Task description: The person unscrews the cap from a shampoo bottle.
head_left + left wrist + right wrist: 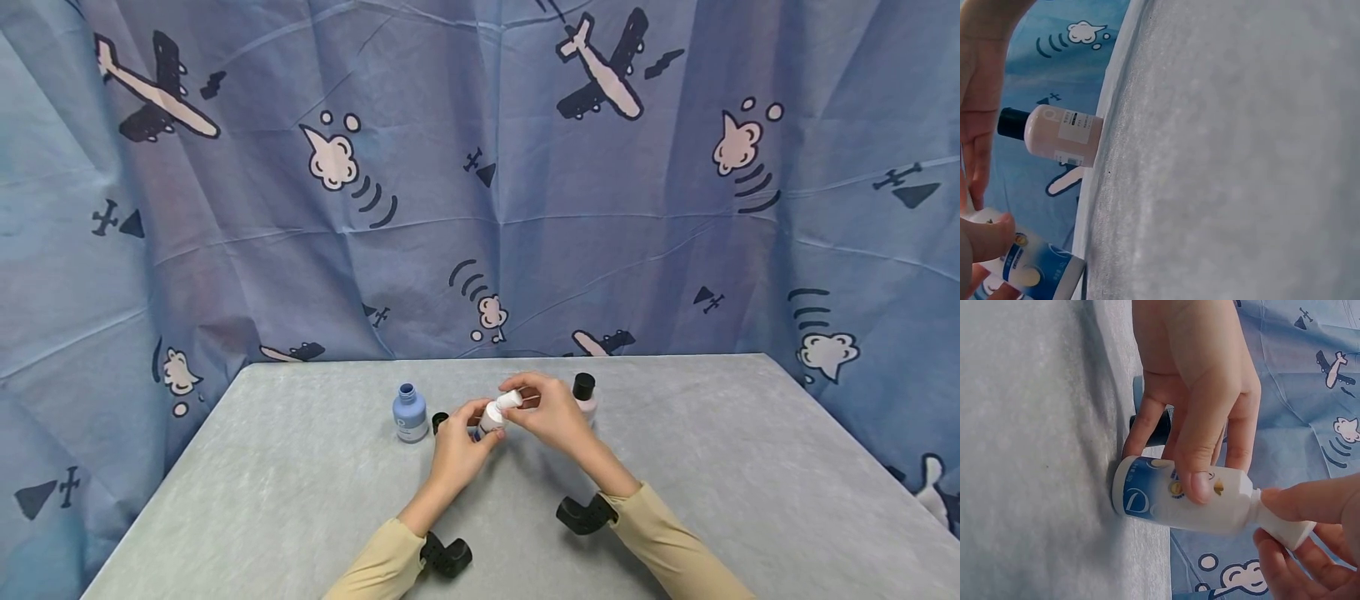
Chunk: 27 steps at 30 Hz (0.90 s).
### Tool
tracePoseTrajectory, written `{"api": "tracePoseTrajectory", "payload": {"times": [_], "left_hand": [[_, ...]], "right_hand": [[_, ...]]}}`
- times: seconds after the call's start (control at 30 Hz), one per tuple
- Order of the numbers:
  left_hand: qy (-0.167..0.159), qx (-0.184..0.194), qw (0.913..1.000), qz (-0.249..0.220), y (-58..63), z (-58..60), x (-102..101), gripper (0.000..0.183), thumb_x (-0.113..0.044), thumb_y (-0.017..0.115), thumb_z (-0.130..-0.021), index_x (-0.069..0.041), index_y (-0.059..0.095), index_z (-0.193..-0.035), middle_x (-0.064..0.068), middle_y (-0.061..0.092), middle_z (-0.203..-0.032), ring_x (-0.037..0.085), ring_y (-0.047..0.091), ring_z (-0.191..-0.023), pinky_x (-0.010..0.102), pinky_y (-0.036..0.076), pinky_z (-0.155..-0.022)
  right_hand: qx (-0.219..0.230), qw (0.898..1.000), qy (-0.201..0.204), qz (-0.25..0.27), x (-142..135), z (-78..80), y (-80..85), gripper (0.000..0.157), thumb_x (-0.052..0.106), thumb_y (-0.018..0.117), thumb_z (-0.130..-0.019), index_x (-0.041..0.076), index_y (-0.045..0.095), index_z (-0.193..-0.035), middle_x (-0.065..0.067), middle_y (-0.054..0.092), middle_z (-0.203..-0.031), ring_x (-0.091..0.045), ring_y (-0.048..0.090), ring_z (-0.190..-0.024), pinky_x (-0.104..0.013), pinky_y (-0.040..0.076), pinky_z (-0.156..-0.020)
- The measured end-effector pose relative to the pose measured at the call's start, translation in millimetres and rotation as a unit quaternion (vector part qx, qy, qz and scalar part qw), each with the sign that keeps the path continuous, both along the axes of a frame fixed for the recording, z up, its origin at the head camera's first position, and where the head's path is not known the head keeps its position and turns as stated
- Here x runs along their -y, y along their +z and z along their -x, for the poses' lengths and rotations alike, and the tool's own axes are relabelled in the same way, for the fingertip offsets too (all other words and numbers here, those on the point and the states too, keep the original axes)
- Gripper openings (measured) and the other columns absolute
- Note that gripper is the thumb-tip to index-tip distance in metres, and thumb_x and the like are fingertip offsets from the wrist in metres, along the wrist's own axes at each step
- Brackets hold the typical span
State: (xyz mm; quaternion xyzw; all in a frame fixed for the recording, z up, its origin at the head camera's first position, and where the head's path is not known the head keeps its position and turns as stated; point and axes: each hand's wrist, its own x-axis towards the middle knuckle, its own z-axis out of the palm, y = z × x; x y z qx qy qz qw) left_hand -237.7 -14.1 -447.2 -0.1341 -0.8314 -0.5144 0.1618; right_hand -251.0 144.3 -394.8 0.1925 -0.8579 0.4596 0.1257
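A small white bottle (pixel 491 418) with a blue lower label stands tilted at the middle of the table. My left hand (pixel 457 454) grips its body, thumb on the near side, as the right wrist view shows. My right hand (pixel 558 417) pinches the white cap (pixel 1286 528) at the bottle's neck between thumb and fingers. Whether the cap still sits on the thread cannot be told. The bottle's base is at the tabletop in the right wrist view. Just beyond my left hand lies a black cap (pixel 440 421), partly hidden by the fingers.
An uncapped blue bottle (pixel 410 415) stands left of my hands. Behind my right hand is a pale pink bottle (pixel 1063 134) with a black cap (pixel 583 385). The grey table (pixel 300 500) ends at a blue curtain (pixel 420 167) printed with planes.
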Motion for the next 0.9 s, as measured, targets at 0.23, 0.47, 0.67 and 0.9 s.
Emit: {"api": "tracePoseTrajectory", "payload": {"times": [0.23,0.47,0.67,0.9], "left_hand": [[0.01,0.0,0.9999,-0.004,-1.9,3.4,-1.3,0.039,-0.011,0.079,-0.076,-0.007,0.067,-0.113,0.009,0.072,-0.103,0.023,0.069,-0.09,0.028,0.052,-0.071],[0.025,0.008,0.9996,-0.011,-2.7,8.5,-3.5,0.038,-0.012,0.079,-0.076,-0.007,0.067,-0.112,0.009,0.073,-0.101,0.022,0.07,-0.089,0.033,0.055,-0.072],[0.034,0.022,0.9991,-0.013,-3.7,12.8,-4.8,0.039,-0.013,0.079,-0.077,-0.007,0.066,-0.114,0.011,0.073,-0.1,0.021,0.07,-0.091,0.031,0.056,-0.073],[0.043,0.019,0.9985,-0.027,-3.5,14.1,-7.7,0.041,-0.01,0.079,-0.076,-0.002,0.064,-0.113,0.012,0.072,-0.101,0.023,0.07,-0.09,0.032,0.057,-0.073]], "right_hand": [[-0.027,0.999,-0.026,-0.019,-2.1,1.4,-0.4,0.026,0.004,0.082,-0.071,0.007,0.074,-0.095,-0.01,0.072,-0.1,-0.018,0.066,-0.078,-0.025,0.054,-0.07],[-0.024,0.998,-0.047,-0.028,-4.3,2.4,-0.2,0.027,0.008,0.084,-0.07,0.009,0.074,-0.095,-0.008,0.073,-0.095,-0.014,0.063,-0.074,-0.023,0.052,-0.068],[-0.019,0.998,-0.045,-0.034,-7.1,4.2,-2.0,0.029,0.007,0.083,-0.071,0.008,0.073,-0.098,-0.008,0.073,-0.094,-0.017,0.066,-0.078,-0.026,0.056,-0.069],[-0.013,0.998,-0.044,-0.034,-8.8,4.8,-4.6,0.03,0.003,0.081,-0.071,0.006,0.071,-0.099,-0.01,0.073,-0.094,-0.02,0.068,-0.08,-0.03,0.057,-0.071]]}}
